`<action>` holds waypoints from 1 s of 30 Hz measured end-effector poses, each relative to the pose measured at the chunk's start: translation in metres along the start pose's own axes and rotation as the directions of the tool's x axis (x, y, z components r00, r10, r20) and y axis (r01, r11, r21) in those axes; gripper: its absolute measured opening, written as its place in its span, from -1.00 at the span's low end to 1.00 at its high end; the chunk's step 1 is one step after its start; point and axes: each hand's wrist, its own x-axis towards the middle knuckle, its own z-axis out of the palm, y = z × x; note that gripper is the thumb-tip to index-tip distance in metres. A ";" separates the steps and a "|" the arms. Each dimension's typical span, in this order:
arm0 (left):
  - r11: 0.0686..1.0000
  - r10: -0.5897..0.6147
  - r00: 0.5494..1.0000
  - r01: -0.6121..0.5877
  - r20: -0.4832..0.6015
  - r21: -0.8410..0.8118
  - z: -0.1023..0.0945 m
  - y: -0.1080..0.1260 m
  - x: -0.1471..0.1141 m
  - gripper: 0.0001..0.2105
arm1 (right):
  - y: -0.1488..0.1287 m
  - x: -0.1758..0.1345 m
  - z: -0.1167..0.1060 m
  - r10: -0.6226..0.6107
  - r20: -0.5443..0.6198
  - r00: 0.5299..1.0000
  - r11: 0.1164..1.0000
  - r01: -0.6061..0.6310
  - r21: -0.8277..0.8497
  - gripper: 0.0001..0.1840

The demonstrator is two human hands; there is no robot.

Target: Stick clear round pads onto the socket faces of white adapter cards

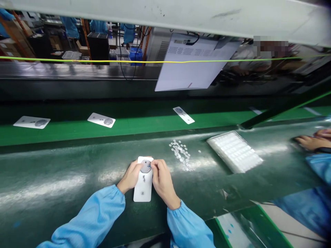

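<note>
My left hand (132,175) grips a white phone back cover (142,189) by its upper left edge, thumb on the front. The cover stands upright in view, with a round grey camera area (145,166) at the top, dark characters below it and a small round mark near the bottom. My right hand (162,177) is closed in a pinch at the right rim of the grey circle. Right by those fingertips shows a small blue tab (149,166); the fingers partly hide it. To the right, small clear round discs (179,151) lie scattered on the green bench.
A white compartment tray (235,151) lies right of the discs. Beyond the bench, similar covers (101,120) lie on a green conveyor belt (144,122). A dark post (269,108) slants at right. A co-worker's hands (314,139) rest at far right. Below is a green-edged bin (224,231).
</note>
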 end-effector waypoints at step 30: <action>0.930 -0.243 0.969 0.245 0.041 -0.273 0.003 0.013 0.004 -0.26 | 0.130 -0.054 -0.178 0.226 -0.334 0.915 0.851 -0.353 -0.389 -0.57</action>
